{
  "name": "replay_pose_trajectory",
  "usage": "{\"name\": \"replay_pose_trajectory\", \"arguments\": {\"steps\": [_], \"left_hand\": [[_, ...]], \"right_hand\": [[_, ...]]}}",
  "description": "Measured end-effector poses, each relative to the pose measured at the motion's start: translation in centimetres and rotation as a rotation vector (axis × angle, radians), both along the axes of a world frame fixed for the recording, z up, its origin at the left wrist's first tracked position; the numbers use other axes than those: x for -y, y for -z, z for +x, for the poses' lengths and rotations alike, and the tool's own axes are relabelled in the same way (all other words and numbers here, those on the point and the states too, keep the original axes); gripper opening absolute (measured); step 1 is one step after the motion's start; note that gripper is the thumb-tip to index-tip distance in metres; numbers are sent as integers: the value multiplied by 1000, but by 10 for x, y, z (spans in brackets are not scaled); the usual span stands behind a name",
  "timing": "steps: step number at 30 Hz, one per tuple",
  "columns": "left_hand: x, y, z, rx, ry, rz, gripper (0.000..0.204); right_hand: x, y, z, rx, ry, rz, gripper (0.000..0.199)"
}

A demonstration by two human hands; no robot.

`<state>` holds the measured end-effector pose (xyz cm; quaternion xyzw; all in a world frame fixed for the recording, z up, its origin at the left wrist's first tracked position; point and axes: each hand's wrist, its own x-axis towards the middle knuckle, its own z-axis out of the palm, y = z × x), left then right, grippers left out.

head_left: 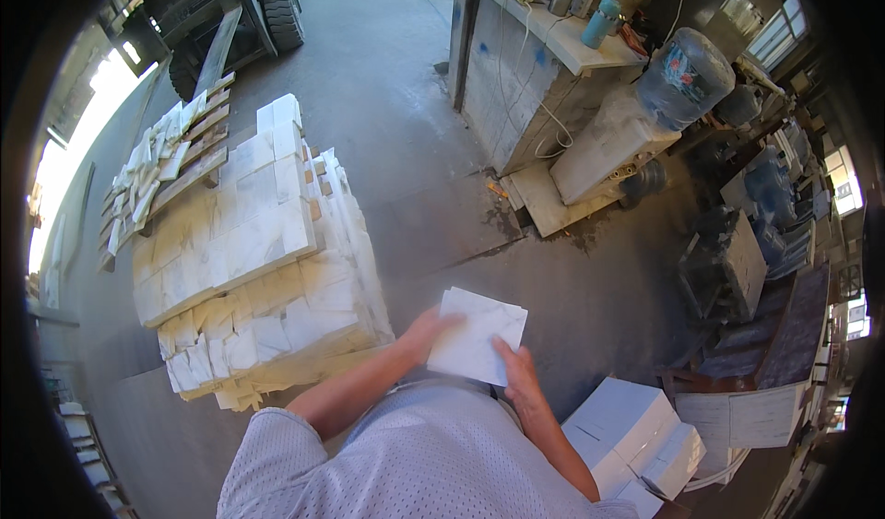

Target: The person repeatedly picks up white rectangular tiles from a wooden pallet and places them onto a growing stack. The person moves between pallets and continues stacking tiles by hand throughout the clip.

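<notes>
At low centre, white tiles point(475, 339) in L hand point(430, 331)/R hand point(519, 371) grip; jug label point(683, 71) blurry, prob. red-printed

White tiles point(476, 336), faint grey veining; pale grey shirt point(419, 459), dotted mesh; turquoise bottle point(601, 23).

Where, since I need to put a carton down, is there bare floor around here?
Bare floor runs between the white slab stack and the counter, and another patch lies between the right hand, water dispenser and white boxes. It is crowded at the far right, around the brown furniture.
</notes>
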<state>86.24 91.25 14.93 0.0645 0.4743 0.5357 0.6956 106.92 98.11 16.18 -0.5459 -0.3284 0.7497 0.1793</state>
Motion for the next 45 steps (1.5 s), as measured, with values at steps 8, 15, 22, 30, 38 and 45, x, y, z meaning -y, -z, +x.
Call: {"name": "replay_pose_trajectory", "arguments": {"steps": [8, 15, 22, 30, 38, 45], "left_hand": [[-103, 7, -78, 69, -343, -22, 51], [-184, 29, -186, 211, -644, 83, 55], [-303, 44, -361, 2, -580, -53, 48], [-376, 25, -533, -166, -578, -336, 37], [-392, 96, -674, -255, -788, -602, 36], [-405, 166, -723, -150, -863, -922, 39]], "right_hand": [[-178, -4, -112, -87, -385, -29, 42], [-307, 4, -273, -96, -668, -164, 44], [-407, -15, -440, -68, -503, -56, 43], [-544, -5, -598, 6, -357, 129, 50], [-697, 20, -768, 83, -519, 261, 41], [-823, 44, -943, 146, -657, 440, 40]]}}
